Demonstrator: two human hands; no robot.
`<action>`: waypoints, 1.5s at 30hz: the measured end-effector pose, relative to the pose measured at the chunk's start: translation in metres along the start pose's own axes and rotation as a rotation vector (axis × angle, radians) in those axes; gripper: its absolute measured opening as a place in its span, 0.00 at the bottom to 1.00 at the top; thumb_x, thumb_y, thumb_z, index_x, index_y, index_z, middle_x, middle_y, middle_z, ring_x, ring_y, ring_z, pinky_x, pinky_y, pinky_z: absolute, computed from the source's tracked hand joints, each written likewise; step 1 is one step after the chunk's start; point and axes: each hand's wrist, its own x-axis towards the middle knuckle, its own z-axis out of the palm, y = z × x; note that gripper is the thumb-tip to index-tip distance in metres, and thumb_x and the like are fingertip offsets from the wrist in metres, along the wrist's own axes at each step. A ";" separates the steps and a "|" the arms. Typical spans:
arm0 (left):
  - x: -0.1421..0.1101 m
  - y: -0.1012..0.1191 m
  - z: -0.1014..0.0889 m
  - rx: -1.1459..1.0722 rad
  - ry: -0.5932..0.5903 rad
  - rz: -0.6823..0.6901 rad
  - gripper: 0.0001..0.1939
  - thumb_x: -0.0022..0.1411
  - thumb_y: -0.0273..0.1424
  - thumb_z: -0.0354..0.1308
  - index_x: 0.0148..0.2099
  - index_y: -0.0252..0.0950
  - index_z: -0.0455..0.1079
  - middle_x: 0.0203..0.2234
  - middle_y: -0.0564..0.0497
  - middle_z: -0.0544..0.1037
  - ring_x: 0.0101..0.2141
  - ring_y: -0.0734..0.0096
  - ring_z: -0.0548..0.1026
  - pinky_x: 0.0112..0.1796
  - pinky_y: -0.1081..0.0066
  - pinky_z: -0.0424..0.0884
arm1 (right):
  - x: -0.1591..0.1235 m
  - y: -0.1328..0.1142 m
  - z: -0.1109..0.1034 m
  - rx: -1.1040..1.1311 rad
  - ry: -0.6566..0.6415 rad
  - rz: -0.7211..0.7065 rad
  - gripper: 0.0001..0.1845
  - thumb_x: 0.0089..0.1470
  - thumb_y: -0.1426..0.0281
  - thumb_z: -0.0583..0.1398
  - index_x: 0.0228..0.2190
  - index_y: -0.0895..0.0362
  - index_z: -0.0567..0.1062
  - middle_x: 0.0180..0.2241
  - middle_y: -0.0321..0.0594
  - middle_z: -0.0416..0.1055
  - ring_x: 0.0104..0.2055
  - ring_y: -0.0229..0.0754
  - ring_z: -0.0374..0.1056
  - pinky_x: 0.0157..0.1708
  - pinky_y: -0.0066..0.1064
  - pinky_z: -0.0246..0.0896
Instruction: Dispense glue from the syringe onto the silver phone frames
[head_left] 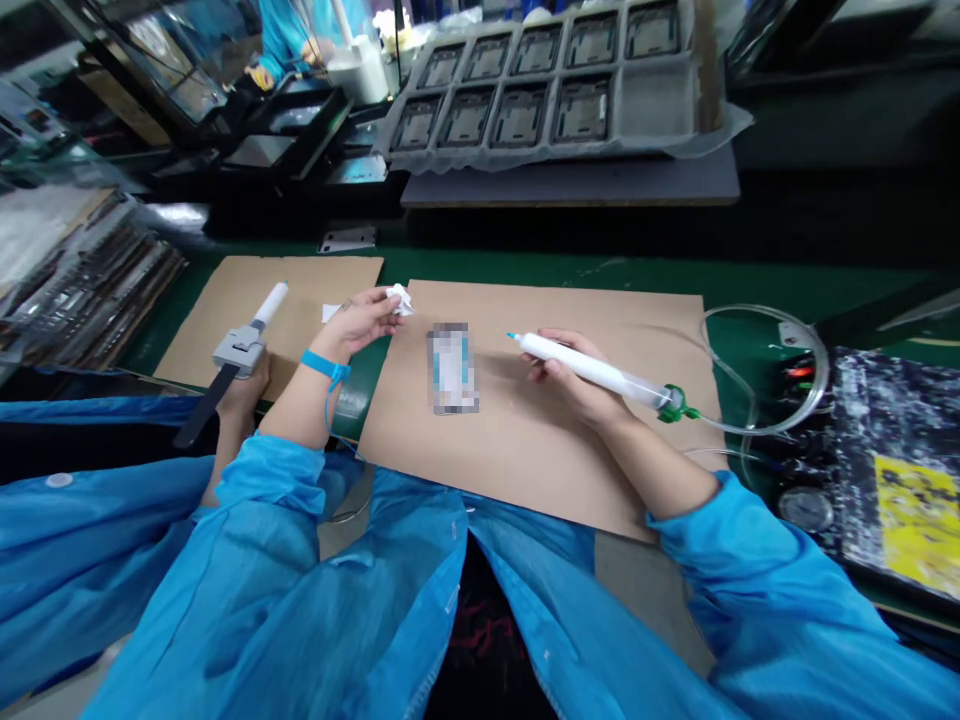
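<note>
My right hand [574,385] grips a white syringe-like dispenser [592,370] with a blue tip, pointing left; a clear tube [765,350] runs from its green rear fitting. My left hand [364,318], with a blue wrist strap, pinches a small crumpled white wipe [399,298]. Between the hands a small blurred rectangular part [453,368] lies flat on a brown cardboard sheet [540,440]. The dispenser tip sits a little to the right of that part.
Another person's hand [244,385] at left holds a grey dispenser gun [244,340] over a second cardboard sheet [247,300]. A grey tray [660,105] of dark parts stands at the back. A spattered control box [892,470] sits right. Stacked parts lie far left.
</note>
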 end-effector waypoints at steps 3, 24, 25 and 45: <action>-0.033 -0.008 0.027 -0.233 -0.163 -0.052 0.13 0.79 0.41 0.64 0.52 0.35 0.76 0.48 0.42 0.85 0.36 0.73 0.81 0.36 0.73 0.77 | -0.013 -0.013 0.008 0.062 -0.108 -0.027 0.38 0.55 0.41 0.76 0.56 0.49 0.75 0.45 0.45 0.87 0.35 0.46 0.83 0.39 0.41 0.83; -0.077 -0.012 0.091 -0.548 -0.573 -0.102 0.33 0.50 0.46 0.88 0.48 0.31 0.80 0.31 0.50 0.81 0.24 0.78 0.76 0.26 0.76 0.73 | -0.036 -0.020 0.020 -0.031 -0.254 -0.052 0.26 0.62 0.55 0.76 0.56 0.49 0.81 0.50 0.46 0.86 0.39 0.47 0.86 0.40 0.37 0.86; -0.078 -0.011 0.090 -0.544 -0.573 -0.097 0.32 0.51 0.45 0.88 0.48 0.31 0.81 0.31 0.50 0.81 0.24 0.77 0.76 0.26 0.75 0.73 | -0.036 -0.018 0.019 -0.051 -0.248 -0.045 0.26 0.61 0.54 0.77 0.56 0.49 0.81 0.51 0.46 0.86 0.39 0.47 0.86 0.40 0.37 0.86; -0.099 0.001 0.102 -0.105 -0.247 0.327 0.16 0.65 0.43 0.69 0.41 0.33 0.82 0.27 0.50 0.80 0.26 0.74 0.73 0.27 0.73 0.67 | -0.044 -0.014 0.013 -0.339 -0.217 -0.062 0.27 0.64 0.49 0.73 0.57 0.49 0.82 0.56 0.52 0.84 0.55 0.60 0.84 0.51 0.51 0.85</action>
